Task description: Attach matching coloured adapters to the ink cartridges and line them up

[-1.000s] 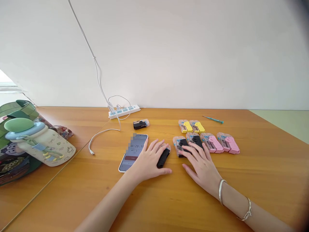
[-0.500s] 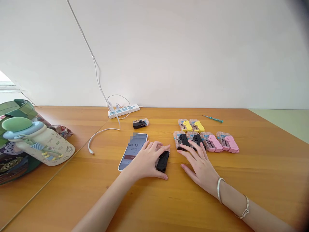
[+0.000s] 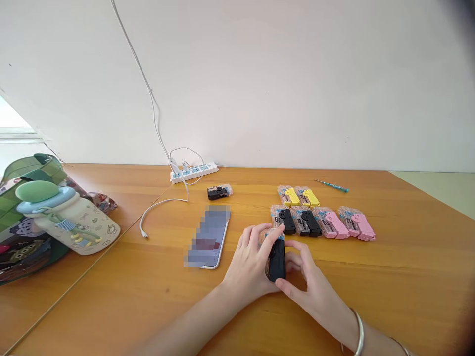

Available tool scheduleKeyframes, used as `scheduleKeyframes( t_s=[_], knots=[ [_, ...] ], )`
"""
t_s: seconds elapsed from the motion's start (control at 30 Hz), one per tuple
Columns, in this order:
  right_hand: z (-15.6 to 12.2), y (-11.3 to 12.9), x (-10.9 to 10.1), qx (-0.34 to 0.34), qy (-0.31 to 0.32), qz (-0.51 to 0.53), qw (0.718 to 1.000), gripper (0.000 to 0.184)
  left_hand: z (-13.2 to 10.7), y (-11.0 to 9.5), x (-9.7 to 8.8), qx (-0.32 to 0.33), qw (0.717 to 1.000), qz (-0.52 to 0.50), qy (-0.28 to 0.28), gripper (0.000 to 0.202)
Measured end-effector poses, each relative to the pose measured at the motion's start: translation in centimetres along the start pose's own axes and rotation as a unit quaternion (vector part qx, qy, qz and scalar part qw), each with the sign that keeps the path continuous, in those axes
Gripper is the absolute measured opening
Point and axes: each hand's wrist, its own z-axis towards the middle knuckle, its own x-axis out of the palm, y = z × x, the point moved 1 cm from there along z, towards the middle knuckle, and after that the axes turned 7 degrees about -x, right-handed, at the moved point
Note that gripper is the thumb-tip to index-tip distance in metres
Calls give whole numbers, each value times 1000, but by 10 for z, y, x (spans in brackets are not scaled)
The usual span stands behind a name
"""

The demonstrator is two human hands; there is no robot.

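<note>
The left hand (image 3: pixel 249 262) and the right hand (image 3: pixel 310 283) meet at the middle of the table (image 3: pixel 111 296), both curled around one clear-wrapped black pack (image 3: pixel 276 261). The left hand's fingers wrap over the pack's far end, and the right hand's curled fingers and thumb press against its near end and right side. Neither hand is spread wide. The pack lies lengthwise, its black body toward the person; whether it touches the table is hard to tell from this view.

At 12 to 2 o'clock from the hands stand six more wrapped packs in two rows. The far row holds two yellow packs (image 3: pixel 298 196). The near row holds two black packs (image 3: pixel 295 221) and then two pink packs (image 3: pixel 343 223), the nearest things to the hands.

A single small black pack (image 3: pixel 219 192) sits at 11 o'clock, with one power strip (image 3: pixel 193 172) behind it and one white cable (image 3: pixel 163 200) trailing from the strip. One teal screwdriver (image 3: pixel 332 186) lies at 1 o'clock. At 9 o'clock are one phone (image 3: pixel 210 237), its screen blurred, and farther out one cream water bottle (image 3: pixel 69 222) lying against a green patterned bag (image 3: pixel 31 173).
</note>
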Motion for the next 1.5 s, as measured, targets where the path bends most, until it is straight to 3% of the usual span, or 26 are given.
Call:
scheduleKeyframes(
  t_s=[0.23, 0.4, 0.5, 0.6, 0.7, 0.83, 0.9, 1.1, 1.33, 1.5],
  knots=[
    [11, -5, -12, 47, 21, 78, 996, 42, 4, 3, -3, 18, 1000, -4, 8, 99],
    [20, -7, -33, 20, 61, 91, 994, 35, 7, 4, -9, 25, 999, -11, 28, 99],
    [26, -14, -49, 8, 21, 42, 999, 20, 6, 2, -10, 46, 998, -11, 49, 93],
    [28, -17, -59, -37, -40, -86, 995, 15, 4, 0, -8, 59, 997, 1, 54, 89],
    [27, -12, -58, -149, -37, -239, 959, 20, 4, 0, -6, 39, 999, 14, 35, 87],
    [24, -2, -51, -280, 4, -409, 869, 32, 5, 1, -6, 25, 999, 11, 20, 83],
    [23, 1, -50, -297, 10, -446, 844, 30, 4, 0, -5, 33, 999, 6, 29, 83],
    [22, 1, -52, -307, 10, -500, 810, 24, 1, -4, -4, 35, 999, -24, 33, 79],
    [18, -2, -47, -204, -17, -486, 850, 27, 2, -9, -1, -8, 997, -71, 4, 71],
    [18, -8, -48, -149, -71, -431, 887, 23, 2, -13, -4, -81, 986, -139, -37, 64]
  ],
)
